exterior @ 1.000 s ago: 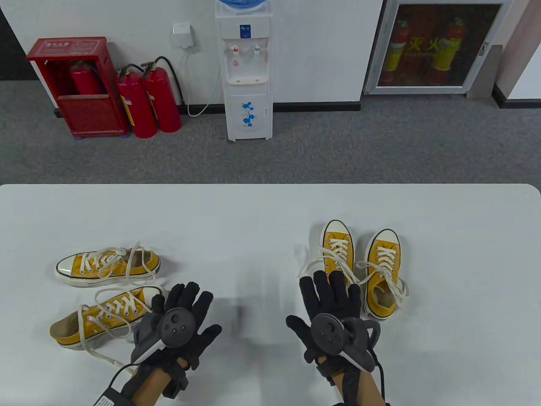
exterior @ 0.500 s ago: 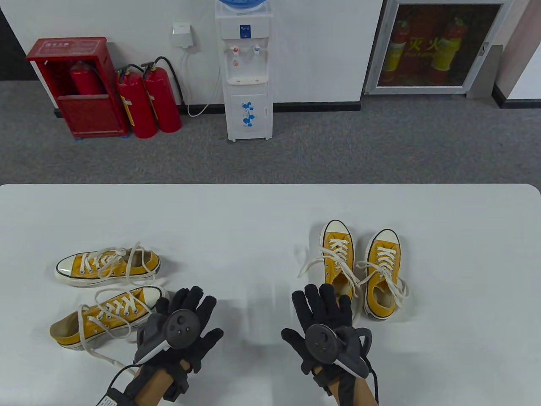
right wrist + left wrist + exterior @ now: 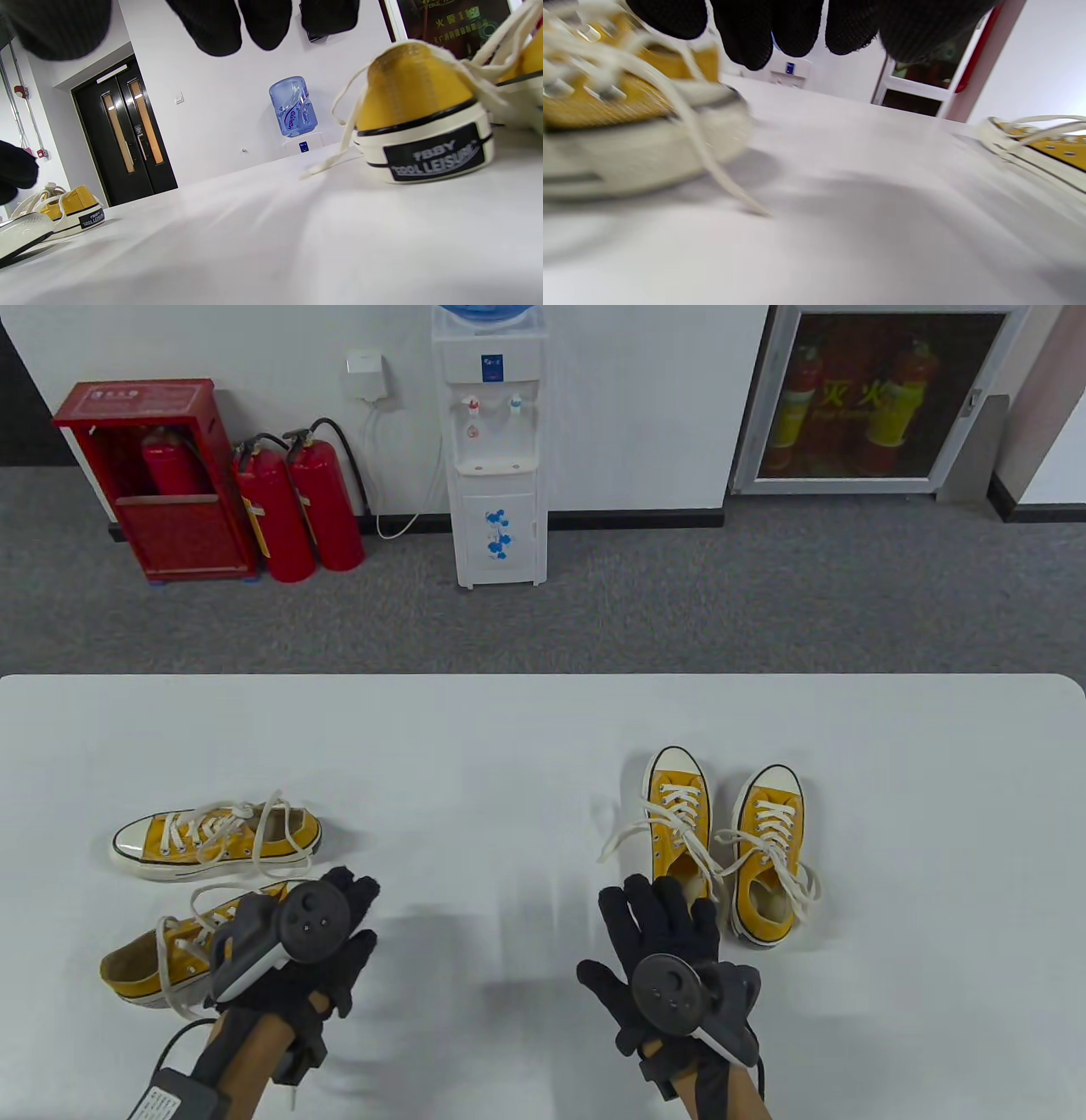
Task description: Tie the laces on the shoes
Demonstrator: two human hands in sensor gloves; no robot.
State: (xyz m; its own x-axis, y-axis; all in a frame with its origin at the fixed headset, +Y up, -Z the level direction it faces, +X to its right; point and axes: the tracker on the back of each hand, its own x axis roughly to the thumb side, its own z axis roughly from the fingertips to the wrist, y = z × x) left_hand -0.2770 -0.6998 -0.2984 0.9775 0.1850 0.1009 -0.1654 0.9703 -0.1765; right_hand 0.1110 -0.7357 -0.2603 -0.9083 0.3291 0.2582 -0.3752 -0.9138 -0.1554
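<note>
- The smooth white rectangular table point(image 3: 526, 729) carried all four yellow canvas sneakers with cream rubber soles and pale flat laces.
- The upright pair point(image 3: 725, 840) stood side by side on my right, toes pointing away, laces point(image 3: 628, 831) loose and trailing onto the table.
- The near left sneaker point(image 3: 161, 954) lay close to my edge with its toe under my hand; the far left sneaker point(image 3: 216, 838) lay just beyond it, with loose loops.
- My left hand point(image 3: 318, 937) hovered over that near toe, fingers hanging down and holding nothing.
- My right hand point(image 3: 666, 937) was spread flat and empty, fingertips at the heel of the pair's left shoe; its heel patch point(image 3: 432, 157) was black with pale lettering.
- I judged the step to be choosing and steadying a shoe. Doing it well meant turning the shoe so the eyelets faced me, then finding both lace ends before pulling, because flat cotton lace twists and snags easily.
</note>
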